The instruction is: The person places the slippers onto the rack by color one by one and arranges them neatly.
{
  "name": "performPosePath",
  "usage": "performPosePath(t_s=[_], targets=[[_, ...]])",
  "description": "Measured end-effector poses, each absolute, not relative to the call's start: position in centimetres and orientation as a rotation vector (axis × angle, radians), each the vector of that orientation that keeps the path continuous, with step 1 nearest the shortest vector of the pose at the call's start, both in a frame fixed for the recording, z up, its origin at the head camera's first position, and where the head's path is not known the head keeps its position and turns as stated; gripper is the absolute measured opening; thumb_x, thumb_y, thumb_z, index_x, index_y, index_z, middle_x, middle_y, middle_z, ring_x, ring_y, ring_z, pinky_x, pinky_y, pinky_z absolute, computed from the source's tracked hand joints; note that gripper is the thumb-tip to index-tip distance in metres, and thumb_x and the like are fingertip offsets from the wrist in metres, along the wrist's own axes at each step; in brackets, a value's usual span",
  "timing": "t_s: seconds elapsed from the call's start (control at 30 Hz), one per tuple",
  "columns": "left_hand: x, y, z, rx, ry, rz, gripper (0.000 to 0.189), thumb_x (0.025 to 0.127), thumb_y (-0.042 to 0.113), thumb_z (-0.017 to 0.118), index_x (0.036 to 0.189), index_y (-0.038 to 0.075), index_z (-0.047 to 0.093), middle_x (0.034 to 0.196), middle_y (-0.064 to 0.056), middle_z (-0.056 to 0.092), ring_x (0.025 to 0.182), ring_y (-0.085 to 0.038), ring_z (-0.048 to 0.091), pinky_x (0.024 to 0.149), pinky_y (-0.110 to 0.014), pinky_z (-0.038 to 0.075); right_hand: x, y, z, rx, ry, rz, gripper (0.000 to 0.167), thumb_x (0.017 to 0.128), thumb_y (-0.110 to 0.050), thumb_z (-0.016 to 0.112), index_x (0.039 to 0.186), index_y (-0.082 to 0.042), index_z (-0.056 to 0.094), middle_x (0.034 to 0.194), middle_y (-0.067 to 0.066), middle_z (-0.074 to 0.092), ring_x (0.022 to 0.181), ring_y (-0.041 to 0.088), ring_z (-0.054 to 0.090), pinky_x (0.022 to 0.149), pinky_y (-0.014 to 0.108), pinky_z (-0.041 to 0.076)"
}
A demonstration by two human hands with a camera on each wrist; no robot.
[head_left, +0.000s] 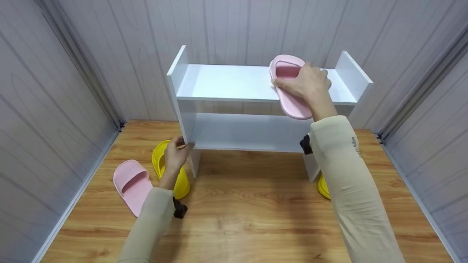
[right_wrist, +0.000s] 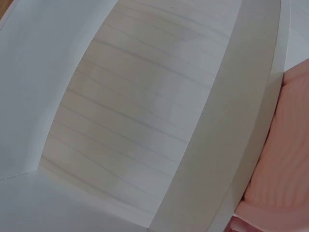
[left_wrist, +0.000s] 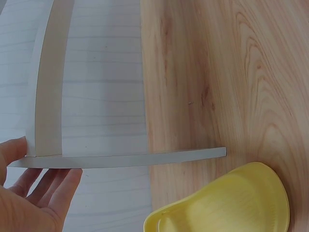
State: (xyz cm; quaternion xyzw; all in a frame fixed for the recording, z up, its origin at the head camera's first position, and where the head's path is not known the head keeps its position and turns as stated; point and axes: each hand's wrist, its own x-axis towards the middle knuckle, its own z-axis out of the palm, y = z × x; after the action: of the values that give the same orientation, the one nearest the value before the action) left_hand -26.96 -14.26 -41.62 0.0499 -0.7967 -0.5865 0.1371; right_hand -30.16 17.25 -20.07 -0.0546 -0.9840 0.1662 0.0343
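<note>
A white two-tier shelf (head_left: 226, 82) stands against the back wall. My left hand (head_left: 176, 155) grips its left side panel near the lower board; in the left wrist view the thumb and fingers lie on opposite faces of the panel (left_wrist: 120, 160). With my right hand (head_left: 310, 82) I hold a pink slipper (head_left: 294, 107) by its side, over the right part of the top board, toe toward the wall. The slipper's heel end overlaps the board's front edge. In the right wrist view only part of the pink slipper (right_wrist: 285, 154) shows, at the right edge.
On the wooden floor (head_left: 241, 219) at the left lies another pink slipper (head_left: 131, 182). Beside it, partly behind my left hand, is a yellow slipper (head_left: 181, 186). Another yellow piece (head_left: 323, 188) peeks out by the shelf's right leg, mostly behind my right sleeve. Panelled walls enclose three sides.
</note>
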Motion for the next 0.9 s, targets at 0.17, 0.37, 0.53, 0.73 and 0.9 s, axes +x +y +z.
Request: performPosePath(t_s=[0.17,0.37,0.53,0.73,0.9], targets=[[-26.9,-14.3,-41.6,0.158,-2.314,-1.707,0.033,0.081,0.005,0.061,0.111,-0.007,0.053,0.109,-0.021,0.054,0.101,-0.029,0.051,0.081,-0.034,0.046,-30.4,17.0,-20.1,-0.185,-3.010,0.515,0.098,0.067,-0.067,0.051,0.131,0.003,0.029,0.121,0.023,0.042,0.110,0.037,0.034,0.087,0.048,0.034],[-26.9,-14.4,-41.6,0.144,-2.306,-1.709,0.033,0.081,0.005,0.062,0.110,-0.007,0.053,0.108,-0.021,0.054,0.101,-0.029,0.052,0.081,-0.035,0.046,-30.7,16.7,-20.0,-0.215,-2.996,0.502,0.095,0.068,-0.067,0.050,0.131,0.002,0.030,0.120,0.022,0.042,0.110,0.037,0.034,0.086,0.047,0.036],[-26.9,-14.4,-41.7,0.132,-2.296,-1.698,0.032,0.080,0.004,0.063,0.109,-0.008,0.054,0.107,-0.022,0.055,0.100,-0.030,0.052,0.080,-0.036,0.046,-31.1,16.4,-19.9,-0.239,-3.007,0.465,0.097,0.068,-0.068,0.048,0.131,0.003,0.029,0.123,0.023,0.041,0.113,0.038,0.032,0.086,0.047,0.036],[-26.8,-14.4,-41.7,0.134,-2.291,-1.717,0.033,0.080,0.003,0.062,0.109,-0.009,0.053,0.108,-0.024,0.054,0.100,-0.031,0.052,0.080,-0.036,0.046,-31.4,16.2,-19.8,-0.249,-3.019,0.466,0.099,0.069,-0.069,0.046,0.133,0.004,0.026,0.125,0.022,0.039,0.115,0.038,0.030,0.088,0.047,0.035],[-26.8,-14.5,-41.6,0.142,-2.306,-1.725,0.034,0.081,0.004,0.061,0.110,-0.010,0.052,0.109,-0.024,0.053,0.101,-0.031,0.051,0.081,-0.036,0.046,-31.4,15.9,-19.8,-0.249,-3.014,0.485,0.100,0.069,-0.070,0.046,0.133,0.005,0.025,0.126,0.022,0.038,0.116,0.037,0.029,0.089,0.047,0.034]])
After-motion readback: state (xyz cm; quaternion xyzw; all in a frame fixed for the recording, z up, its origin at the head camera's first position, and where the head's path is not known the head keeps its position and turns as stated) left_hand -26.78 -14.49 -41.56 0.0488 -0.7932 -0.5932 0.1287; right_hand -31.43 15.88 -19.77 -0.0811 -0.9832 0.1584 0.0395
